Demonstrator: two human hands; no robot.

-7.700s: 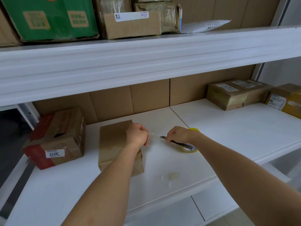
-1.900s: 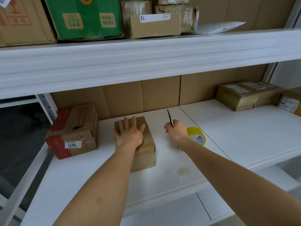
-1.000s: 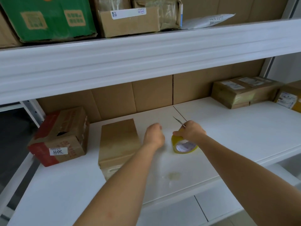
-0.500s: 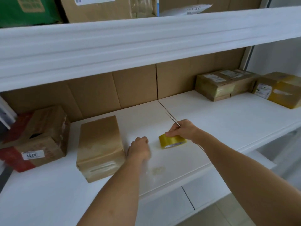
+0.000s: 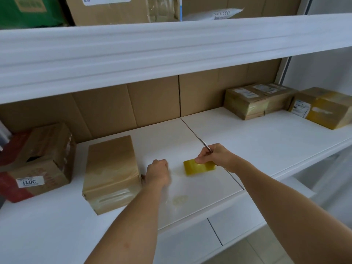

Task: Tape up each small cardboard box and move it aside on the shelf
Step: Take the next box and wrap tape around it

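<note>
One white label can be read: "3011", upside down, on the front of the red-and-brown box [image 5: 36, 161] at the left end of the shelf [image 5: 266, 141]; the labels on the three taped parcels [image 5: 255, 101] at the right end and on the boxes on the shelf above are too small to read. One small cardboard box [image 5: 112, 173] lies left of the middle of the shelf, its long axis running from the front edge toward the back wall, clear tape shining across its top and near end. The left hand [image 5: 158, 173] is curled into a loose fist just beside the box's right side, thumb touching its lower edge; whether it holds anything I cannot tell. The right hand [image 5: 214, 156] pinches one roll of yellow tape [image 5: 199, 167], standing on edge on the shelf, and grips a slim metal blade [image 5: 205, 145] that points toward the back wall.
</note>
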